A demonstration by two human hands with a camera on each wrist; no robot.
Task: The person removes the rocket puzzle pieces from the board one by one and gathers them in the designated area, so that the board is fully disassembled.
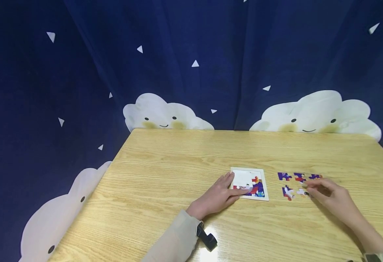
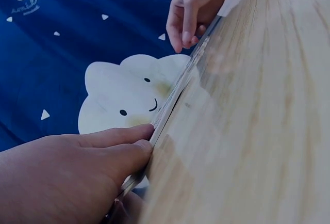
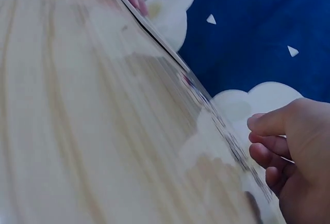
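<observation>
A small white puzzle tray (image 1: 266, 190) lies on the table, partly filled with colourful jigsaw pieces along its bottom and right side. My left hand (image 1: 216, 196) rests at its left side, fingers extended at the edge and one digit across the lower part. In the left wrist view, the left hand's straight fingers (image 2: 126, 133) touch the tray's edge. Over the loose puzzle pieces (image 1: 284, 176) to the right is my right hand (image 1: 330, 196), thumb and index finger bent close together beside a pale piece (image 1: 300, 191). I cannot tell whether the fingertips hold a piece.
The loose pieces lie in two rough rows right of the tray, including a purple and red one (image 1: 288, 193). A wooden table (image 1: 165, 163) extends around them. Behind it hangs a dark blue curtain (image 1: 178, 80) with white clouds and triangles.
</observation>
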